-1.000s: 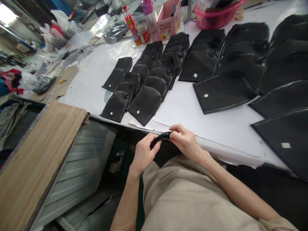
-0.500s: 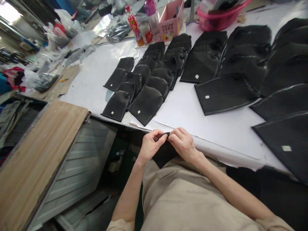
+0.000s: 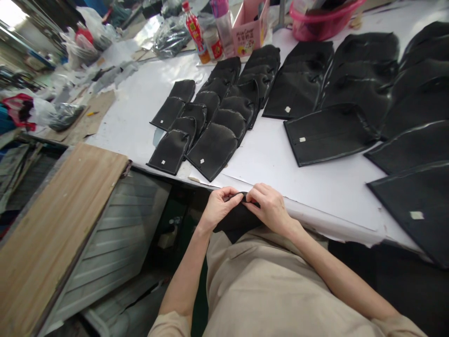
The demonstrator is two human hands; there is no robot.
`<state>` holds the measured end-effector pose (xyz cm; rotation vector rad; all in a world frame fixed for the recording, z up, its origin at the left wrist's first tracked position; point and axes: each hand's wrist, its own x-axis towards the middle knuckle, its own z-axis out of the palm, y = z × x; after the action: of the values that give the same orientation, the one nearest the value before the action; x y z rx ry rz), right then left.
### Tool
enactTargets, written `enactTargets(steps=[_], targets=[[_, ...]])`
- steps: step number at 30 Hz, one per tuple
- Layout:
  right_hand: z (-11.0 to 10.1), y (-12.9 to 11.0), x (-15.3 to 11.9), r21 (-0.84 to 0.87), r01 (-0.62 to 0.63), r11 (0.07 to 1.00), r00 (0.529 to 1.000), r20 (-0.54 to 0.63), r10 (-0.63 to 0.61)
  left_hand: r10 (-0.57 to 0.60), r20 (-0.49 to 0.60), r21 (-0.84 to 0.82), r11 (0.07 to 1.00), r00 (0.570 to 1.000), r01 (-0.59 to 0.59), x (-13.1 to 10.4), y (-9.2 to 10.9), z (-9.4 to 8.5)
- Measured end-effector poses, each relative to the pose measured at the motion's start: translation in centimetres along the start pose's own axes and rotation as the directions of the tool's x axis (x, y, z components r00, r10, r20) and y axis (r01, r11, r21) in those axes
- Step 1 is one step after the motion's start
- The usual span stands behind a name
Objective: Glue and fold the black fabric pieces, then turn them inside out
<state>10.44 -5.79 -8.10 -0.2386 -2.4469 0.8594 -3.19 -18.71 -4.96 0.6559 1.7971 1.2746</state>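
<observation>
A black fabric piece (image 3: 238, 221) hangs between my hands at the table's front edge, in front of my body. My left hand (image 3: 220, 208) pinches its upper edge between thumb and fingers. Close beside it, my right hand (image 3: 267, 206) grips the same edge, thumb below and fingers curled over. On the white-covered table (image 3: 259, 166), black pieces lie in overlapping rows; small white labels show on several. One piece (image 3: 329, 135) lies slanted just beyond my right hand, and a smaller one (image 3: 170, 152) lies to the left.
At the back stand a red-capped bottle (image 3: 195, 32), a jar (image 3: 213, 44), a pink box (image 3: 249, 30) and a pink basin (image 3: 321, 23). A wooden board (image 3: 66, 224) is at the left. Plastic bags (image 3: 82, 44) lie at the far left.
More of the black piece shows below my hands. My right hand's fingers have shifted on its edge, with the thumb now visible underneath. The view has moved slightly.
</observation>
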Motion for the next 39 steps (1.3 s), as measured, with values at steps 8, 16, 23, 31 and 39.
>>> enactTargets(steps=[8,16,23,31,39], targets=[[0.0,0.4,-0.8,-0.126,0.239,0.963,0.969,-0.035,-0.245,-0.029,-0.006,-0.014,0.999,1.000,0.029,0.5,-0.1,0.0],[-0.3,0.3,-0.3,-0.082,0.172,0.982,0.985,0.028,-0.171,-0.011,-0.040,0.059,0.998,0.999,0.014,0.4,-0.1,0.3],[-1.7,0.6,-1.8,0.150,-0.174,0.973,0.981,0.119,0.157,-0.017,-0.123,0.070,0.997,0.992,0.025,0.2,0.0,-0.2],[-1.8,1.5,-3.0,0.226,-0.305,0.925,0.948,0.166,0.272,-0.032,-0.151,0.065,0.997,0.988,0.042,-0.1,-0.2,-0.4],[-0.9,0.5,-2.4,0.138,-0.345,0.928,0.935,0.142,0.326,-0.006,-0.172,0.126,0.992,0.985,0.028,-0.3,0.1,0.0]])
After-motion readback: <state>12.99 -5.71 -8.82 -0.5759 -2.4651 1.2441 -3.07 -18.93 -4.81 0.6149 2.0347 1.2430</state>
